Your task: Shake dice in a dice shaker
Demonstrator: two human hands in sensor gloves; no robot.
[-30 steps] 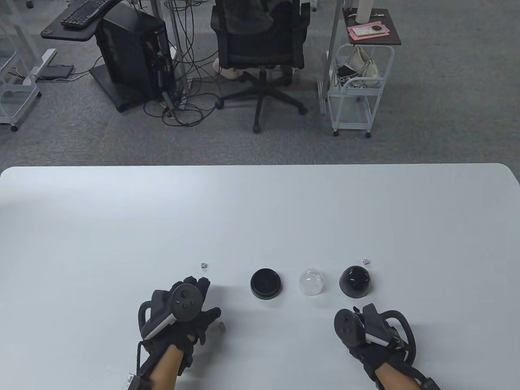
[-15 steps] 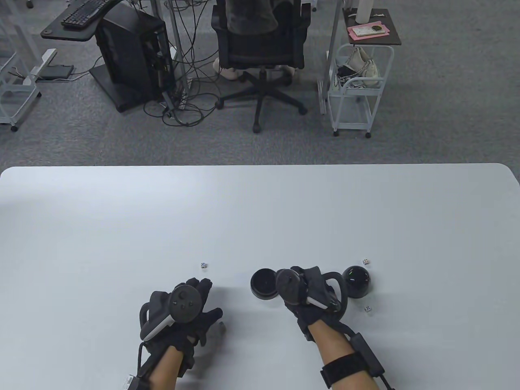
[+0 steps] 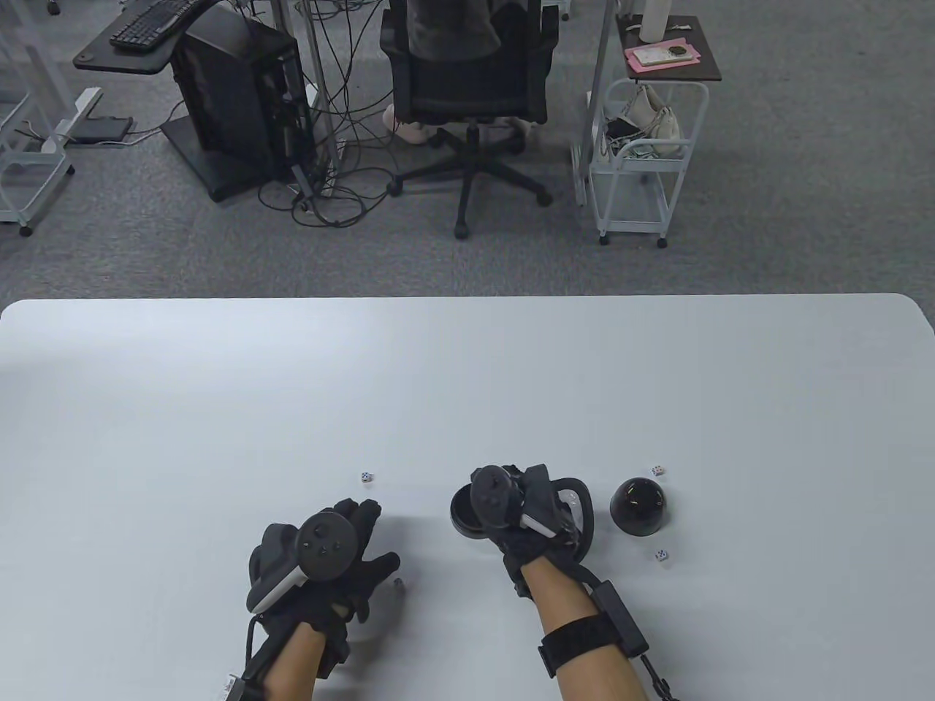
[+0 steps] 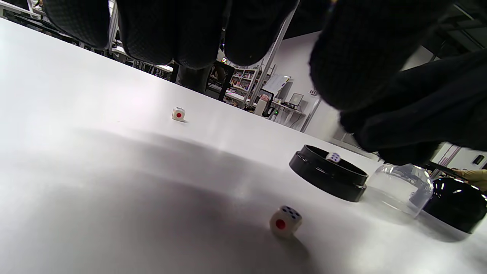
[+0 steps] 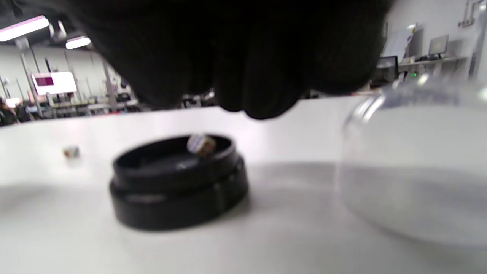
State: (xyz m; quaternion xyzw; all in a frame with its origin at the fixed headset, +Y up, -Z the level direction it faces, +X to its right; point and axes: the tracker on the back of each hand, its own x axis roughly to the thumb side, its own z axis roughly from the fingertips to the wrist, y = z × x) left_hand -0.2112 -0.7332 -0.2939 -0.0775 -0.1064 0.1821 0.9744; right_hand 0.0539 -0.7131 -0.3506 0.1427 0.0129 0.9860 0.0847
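Right hand (image 3: 537, 515) over the black base (image 3: 462, 511), fingers above its rim, grip not discernible. 1 die (image 5: 201, 144) in or just above the base. Clear dome (image 4: 400, 189) just beside, black dome (image 3: 638, 505) further right. Left hand (image 3: 321, 566) spread loose above the table (image 3: 467, 380), holding nothing. 4 more dice loose: (image 3: 398, 584), (image 3: 366, 477), (image 3: 659, 470), (image 3: 661, 556).

From above, the right hand (image 3: 527, 511) hid the clear dome (image 4: 399, 188) and part of the black base (image 3: 462, 511). The right wrist view was blurred; the die (image 5: 201, 144) there showed no readable pips.
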